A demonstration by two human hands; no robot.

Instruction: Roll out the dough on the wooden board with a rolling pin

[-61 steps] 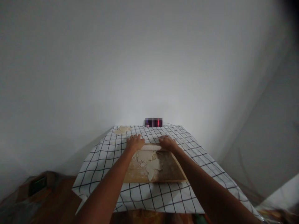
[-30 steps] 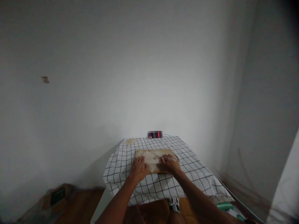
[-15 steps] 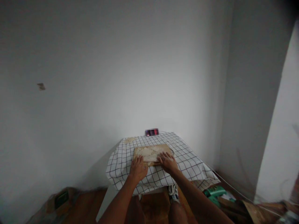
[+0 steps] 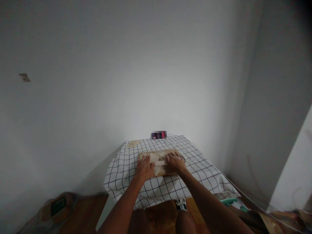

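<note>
— Standing by the small table under its white black-checked cloth, I see a rectangular wooden board lying flat near the middle.
— And on it?
— Pale, ragged sheet of thin dough; looks soft, tearable, light. Best lifted from underneath at an edge.
— Hands?
— Left hand and right hand spread flat, palms down; whether a roller sits beneath, I cannot tell.

arms: bare, no sleeves; hands: ungloved; knees: bare
</note>
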